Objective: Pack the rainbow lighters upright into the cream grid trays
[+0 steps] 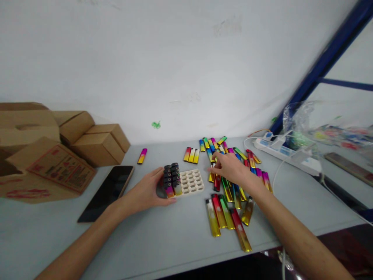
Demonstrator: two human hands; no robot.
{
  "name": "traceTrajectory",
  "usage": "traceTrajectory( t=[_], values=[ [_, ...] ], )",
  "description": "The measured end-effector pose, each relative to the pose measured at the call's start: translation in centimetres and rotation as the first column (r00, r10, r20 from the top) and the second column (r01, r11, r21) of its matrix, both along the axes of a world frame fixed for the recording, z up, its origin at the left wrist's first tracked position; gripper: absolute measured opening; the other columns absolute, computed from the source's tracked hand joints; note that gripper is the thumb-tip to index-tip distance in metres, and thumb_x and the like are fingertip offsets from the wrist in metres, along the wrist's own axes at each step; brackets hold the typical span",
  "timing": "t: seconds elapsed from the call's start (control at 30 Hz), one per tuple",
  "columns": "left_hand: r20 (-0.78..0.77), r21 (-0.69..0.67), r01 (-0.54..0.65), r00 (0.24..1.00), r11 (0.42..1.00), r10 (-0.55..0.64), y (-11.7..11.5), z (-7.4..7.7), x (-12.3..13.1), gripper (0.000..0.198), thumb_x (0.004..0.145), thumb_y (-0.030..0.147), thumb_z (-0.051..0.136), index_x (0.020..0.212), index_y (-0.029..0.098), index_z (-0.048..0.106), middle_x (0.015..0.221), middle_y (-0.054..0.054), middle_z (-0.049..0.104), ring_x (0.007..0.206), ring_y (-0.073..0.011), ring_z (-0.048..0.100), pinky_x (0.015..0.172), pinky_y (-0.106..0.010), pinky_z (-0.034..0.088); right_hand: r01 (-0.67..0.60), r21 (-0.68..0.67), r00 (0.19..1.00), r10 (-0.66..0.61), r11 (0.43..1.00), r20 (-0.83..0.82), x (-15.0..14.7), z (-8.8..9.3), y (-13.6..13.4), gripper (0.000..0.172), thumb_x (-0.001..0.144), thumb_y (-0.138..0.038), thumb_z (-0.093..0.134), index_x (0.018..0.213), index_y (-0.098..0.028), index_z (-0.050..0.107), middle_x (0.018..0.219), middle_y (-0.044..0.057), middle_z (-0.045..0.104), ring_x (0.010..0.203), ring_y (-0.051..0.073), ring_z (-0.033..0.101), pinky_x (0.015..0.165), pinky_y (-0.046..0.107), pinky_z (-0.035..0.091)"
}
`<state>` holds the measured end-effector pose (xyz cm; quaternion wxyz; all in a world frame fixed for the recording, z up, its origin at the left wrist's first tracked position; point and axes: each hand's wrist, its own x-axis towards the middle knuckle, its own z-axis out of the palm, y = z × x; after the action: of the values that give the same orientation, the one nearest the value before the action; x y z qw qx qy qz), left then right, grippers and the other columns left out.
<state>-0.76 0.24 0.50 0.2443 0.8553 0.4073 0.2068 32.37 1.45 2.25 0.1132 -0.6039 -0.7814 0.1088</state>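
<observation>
Left hand grip around rack at its 9 o'clock end, can't tell if clamped. Right hand grip at lighter pile, rack's 3 o'clock; can't tell if pinching one. Rack on bench, black-topped lighters upright at 9 o'clock side. Phone at 9, boxes at 10.

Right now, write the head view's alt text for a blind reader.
A left hand curls around one end of a cream tray partly filled with upright lighters; the right hand reaches into loose, colourful lighters on a grey table.
</observation>
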Motion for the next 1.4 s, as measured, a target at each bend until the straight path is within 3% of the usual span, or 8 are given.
traceTrajectory(
  t=[0.1, 0.3, 0.4, 0.5, 0.63, 0.77, 1.03, 1.4],
  values=[
    [0.011, -0.005, 0.005, 1.000, 1.000, -0.005, 0.0, 0.0, 0.0, 0.070, 0.070, 0.047, 0.092, 0.130, 0.023, 0.065, 0.134, -0.010, 0.072, 0.123, -0.0361, 0.069, 0.107, -0.048, 0.059, -0.008, 0.009, 1.000, 0.008, 1.000, 0.014, -0.9, -0.5, -0.5, 0.041, 0.091, -0.038, 0.083, 0.122, -0.017, 0.067, 0.087, 0.009, 0.078, 0.083, 0.028, 0.072, 0.069, 0.033, 0.044],
    [0.008, -0.003, 0.007, 1.000, 1.000, -0.007, 0.1, 0.0, 0.0, 0.070, 0.070, 0.050, 0.092, 0.129, 0.024, 0.065, 0.133, -0.011, 0.071, 0.123, -0.0361, 0.069, 0.106, -0.049, 0.059, -0.080, 0.037, 0.993, 0.083, 0.996, -0.081, -1.9, -1.7, -0.5, 0.042, 0.094, -0.023, 0.073, 0.134, -0.013, 0.062, 0.096, 0.010, 0.077, 0.092, 0.027, 0.071, 0.080, 0.035, 0.049],
    [0.003, 0.000, -0.002, 1.000, 1.000, 0.002, 0.1, -0.2, -0.1, 0.067, 0.070, 0.051, 0.092, 0.126, 0.026, 0.066, 0.126, -0.010, 0.073, 0.117, -0.0355, 0.070, 0.100, -0.048, 0.061, -0.150, 0.093, 0.955, 0.168, 0.984, -0.244, -1.9, -1.6, -0.1, 0.022, 0.099, -0.025, 0.066, 0.119, -0.015, 0.067, 0.098, 0.009, 0.075, 0.089, 0.024, 0.068, 0.085, 0.037, 0.051],
    [-0.024, 0.005, -0.008, 1.000, 1.000, 0.008, 0.1, -0.3, -0.1, 0.064, 0.070, 0.053, 0.091, 0.121, 0.024, 0.067, 0.120, -0.010, 0.073, 0.111, -0.0341, 0.071, 0.093, -0.046, 0.063, -0.192, 0.090, 0.833, 0.211, 0.977, -0.511, -2.0, -0.9, -0.2, 0.017, 0.104, -0.035, 0.060, 0.102, -0.019, 0.063, 0.100, 0.009, 0.071, 0.093, 0.023, 0.069, 0.083, 0.037, 0.055],
    [-0.034, 0.001, -0.017, 0.999, 1.000, 0.017, 0.0, -0.1, 0.0, 0.062, 0.071, 0.051, 0.090, 0.120, 0.022, 0.066, 0.124, -0.010, 0.073, 0.114, -0.0353, 0.070, 0.099, -0.048, 0.061, -0.329, -0.004, 0.542, 0.185, 0.944, -0.820, -3.0, 0.0, -0.8, 0.031, 0.104, -0.054, 0.058, 0.099, -0.024, 0.052, 0.090, 0.001, 0.064, 0.082, 0.017, 0.068, 0.077, 0.032, 0.056],
    [-0.020, -0.004, -0.019, 1.000, 1.000, 0.019, -0.1, -0.1, 0.0, 0.067, 0.069, 0.050, 0.092, 0.123, 0.022, 0.065, 0.130, -0.012, 0.072, 0.120, -0.0377, 0.069, 0.105, -0.049, 0.059, -0.284, -0.059, 0.399, 0.062, 0.957, -0.915, -4.1, 0.2, -1.3, 0.051, 0.097, -0.073, 0.060, 0.086, -0.026, 0.043, 0.068, -0.008, 0.040, 0.055, 0.011, 0.039, 0.050, 0.024, 0.037],
    [-0.036, 0.013, -0.012, 0.999, 1.000, 0.013, 0.1, -0.2, -0.2, 0.065, 0.071, 0.052, 0.092, 0.122, 0.023, 0.066, 0.125, -0.011, 0.073, 0.112, -0.0351, 0.072, 0.099, -0.049, 0.062, 0.108, 0.123, 0.655, 0.023, 0.986, -0.756, -4.3, -0.5, -1.4, 0.065, 0.094, -0.075, 0.055, 0.058, -0.025, 0.032, 0.055, -0.005, 0.032, 0.054, 0.011, 0.030, 0.052, 0.029, 0.022],
    [-0.043, 0.005, -0.028, 0.999, 1.000, 0.029, 0.0, -0.1, 0.0, 0.062, 0.071, 0.051, 0.090, 0.120, 0.022, 0.067, 0.121, -0.011, 0.073, 0.110, -0.0347, 0.071, 0.093, -0.045, 0.062, 0.092, 0.160, 0.710, 0.048, 0.983, -0.702, -4.3, -0.3, -1.4, 0.045, 0.091, -0.049, 0.052, 0.059, -0.025, 0.032, 0.056, -0.005, 0.033, 0.056, 0.012, 0.031, 0.056, 0.030, 0.025]
  ],
)
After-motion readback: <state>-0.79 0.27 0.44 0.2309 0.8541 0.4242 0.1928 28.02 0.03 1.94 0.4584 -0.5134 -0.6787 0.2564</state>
